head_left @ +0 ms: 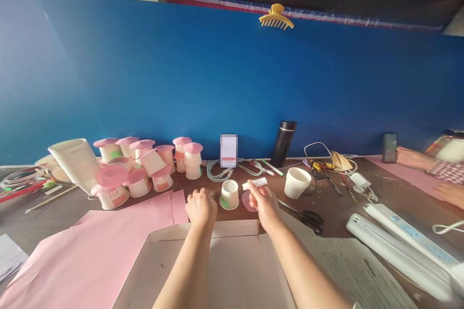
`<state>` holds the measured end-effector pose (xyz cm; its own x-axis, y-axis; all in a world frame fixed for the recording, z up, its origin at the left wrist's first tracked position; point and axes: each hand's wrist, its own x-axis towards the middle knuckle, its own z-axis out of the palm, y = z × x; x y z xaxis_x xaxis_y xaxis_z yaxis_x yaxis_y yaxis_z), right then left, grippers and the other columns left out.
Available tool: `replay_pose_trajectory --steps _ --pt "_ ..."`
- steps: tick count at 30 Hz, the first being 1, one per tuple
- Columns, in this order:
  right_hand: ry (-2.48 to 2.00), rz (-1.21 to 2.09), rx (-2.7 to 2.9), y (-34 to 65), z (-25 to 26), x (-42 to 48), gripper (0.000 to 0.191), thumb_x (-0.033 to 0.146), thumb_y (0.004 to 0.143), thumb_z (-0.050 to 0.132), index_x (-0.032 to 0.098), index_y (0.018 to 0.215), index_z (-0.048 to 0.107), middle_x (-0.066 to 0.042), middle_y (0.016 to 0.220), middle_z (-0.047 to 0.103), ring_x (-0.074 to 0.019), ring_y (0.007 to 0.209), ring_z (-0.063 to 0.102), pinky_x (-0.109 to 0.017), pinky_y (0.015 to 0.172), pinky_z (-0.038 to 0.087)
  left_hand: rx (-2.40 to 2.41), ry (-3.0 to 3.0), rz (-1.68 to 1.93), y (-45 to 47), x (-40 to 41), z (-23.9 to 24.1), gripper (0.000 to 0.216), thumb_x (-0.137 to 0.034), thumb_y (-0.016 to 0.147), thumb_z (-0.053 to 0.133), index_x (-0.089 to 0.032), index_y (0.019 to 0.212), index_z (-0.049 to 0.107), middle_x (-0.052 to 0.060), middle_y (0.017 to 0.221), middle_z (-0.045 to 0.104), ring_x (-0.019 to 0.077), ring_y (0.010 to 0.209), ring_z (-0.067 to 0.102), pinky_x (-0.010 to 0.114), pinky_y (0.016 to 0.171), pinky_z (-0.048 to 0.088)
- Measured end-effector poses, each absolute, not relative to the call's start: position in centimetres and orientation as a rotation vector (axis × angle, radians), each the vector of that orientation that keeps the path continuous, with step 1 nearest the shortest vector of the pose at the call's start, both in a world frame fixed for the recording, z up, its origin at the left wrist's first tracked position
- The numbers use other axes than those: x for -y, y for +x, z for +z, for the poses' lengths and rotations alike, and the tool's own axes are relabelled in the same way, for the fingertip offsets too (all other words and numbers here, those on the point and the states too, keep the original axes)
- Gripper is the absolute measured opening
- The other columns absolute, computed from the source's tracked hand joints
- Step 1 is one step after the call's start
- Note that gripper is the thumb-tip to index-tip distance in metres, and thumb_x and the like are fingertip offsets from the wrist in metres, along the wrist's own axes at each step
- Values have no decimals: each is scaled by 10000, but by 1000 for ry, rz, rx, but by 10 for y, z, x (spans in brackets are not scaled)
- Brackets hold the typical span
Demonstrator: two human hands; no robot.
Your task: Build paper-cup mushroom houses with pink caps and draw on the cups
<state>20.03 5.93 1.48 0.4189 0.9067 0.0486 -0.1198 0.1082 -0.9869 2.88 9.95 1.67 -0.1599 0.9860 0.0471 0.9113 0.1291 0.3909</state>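
My right hand (266,205) pinches a small white tube (255,183), which lies nearly level in its fingers. Under that hand a pink paper disc (248,201) shows on the table, partly hidden. Left of it an upside-down white paper cup (229,195) with a green patch stands between my hands, touched by neither. My left hand (201,207) is closed beside the cup, its fingers curled down; what they hold, if anything, is hidden. Near my right wrist lie black-handled scissors (311,218), with an upright paper cup (297,182) behind them.
Several pink-roofed cup houses (112,188) and a leaning cup stack (78,166) stand at left. Pink paper (90,246) and an open cardboard box (239,270) lie in front. A black flask (284,145), cables and a power strip (409,231) are rightward. Another person's hand (411,157) holds a phone.
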Motion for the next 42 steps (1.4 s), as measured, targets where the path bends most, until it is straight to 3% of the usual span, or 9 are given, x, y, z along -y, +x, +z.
replay_pose_trajectory --steps 6,10,14,22,28,31,35,42 --pt "-1213 880 872 200 13 -58 503 686 702 782 200 798 694 48 546 515 -107 495 433 -249 492 331 -2183 1762 828 31 -98 21 464 -315 939 500 -133 1357 584 190 1276 635 346 1207 562 430 993 446" --pt "-1232 881 824 198 14 -59 522 692 665 799 200 816 710 38 572 540 -116 503 473 -243 459 364 -1914 1705 1286 31 -99 24 388 -360 966 450 -139 1230 631 137 1118 689 280 1098 604 394 1017 451" --pt "-1253 899 796 200 14 -59 508 676 663 809 207 834 718 33 587 564 -124 515 523 -232 447 406 -1698 1670 1474 35 -98 24 337 -426 953 473 -201 1124 657 98 1085 702 253 1055 638 382 974 492" --pt "-1258 853 807 204 2 -64 474 653 682 819 212 823 719 34 596 569 -127 547 545 -224 465 437 -1498 1606 1466 36 -102 16 347 -427 951 493 -179 1090 692 118 1137 703 239 1098 644 382 986 503" --pt "-1269 862 792 201 9 -59 495 657 672 827 218 886 750 24 624 562 -149 584 533 -250 475 445 -1383 1629 1349 36 -99 16 556 -549 866 637 -179 1281 642 141 1327 644 273 1211 594 405 1018 491" --pt "-1282 820 846 201 12 -57 480 651 690 816 234 925 775 17 629 577 -163 585 539 -270 494 432 -1353 1734 1257 39 -96 14 690 -520 765 760 -198 1354 602 135 1381 628 308 1315 524 428 1061 461" --pt "-1292 798 889 204 10 -59 488 657 700 804 246 962 788 12 633 598 -173 582 544 -290 535 437 -1387 1818 1182 42 -95 14 799 -464 659 848 -244 1381 585 105 1397 628 327 1311 522 466 1093 428" --pt "-1266 804 918 208 -2 -64 589 676 705 802 229 1088 768 25 648 602 -161 616 551 -263 542 424 -1490 1809 1036 45 -93 20 794 -397 670 841 -217 1395 572 117 1377 640 332 1315 509 434 1077 426"
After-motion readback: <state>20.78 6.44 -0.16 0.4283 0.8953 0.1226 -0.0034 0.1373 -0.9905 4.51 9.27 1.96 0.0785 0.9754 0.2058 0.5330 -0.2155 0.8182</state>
